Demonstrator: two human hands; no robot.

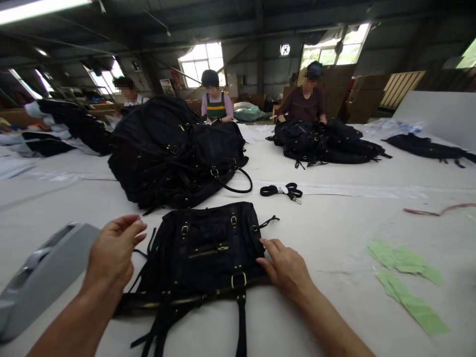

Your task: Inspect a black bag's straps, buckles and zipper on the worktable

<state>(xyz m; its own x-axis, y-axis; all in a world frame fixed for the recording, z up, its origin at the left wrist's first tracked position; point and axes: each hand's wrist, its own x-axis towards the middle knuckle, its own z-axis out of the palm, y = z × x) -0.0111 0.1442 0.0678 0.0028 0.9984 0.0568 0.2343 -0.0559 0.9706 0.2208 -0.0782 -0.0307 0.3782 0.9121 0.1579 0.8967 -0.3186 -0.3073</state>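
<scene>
A black handbag [208, 248] with gold buckles and a zip lies flat on the white table [334, 233] right in front of me. My right hand [284, 267] rests on the bag's right edge, fingers stretched out and flat. Hovering just left of the bag is my left hand [113, 250], its fingers loosely curled and apart, with nothing in it; it touches nothing I can make out. Black straps trail from the bag toward me.
A heap of black bags [174, 153] sits behind the flat one, a loose black strap [282, 191] to its right. A grey tape dispenser [44, 272] lies at my left, green paper slips [405, 277] at my right. Three people work at the far side beside more bags [323, 141].
</scene>
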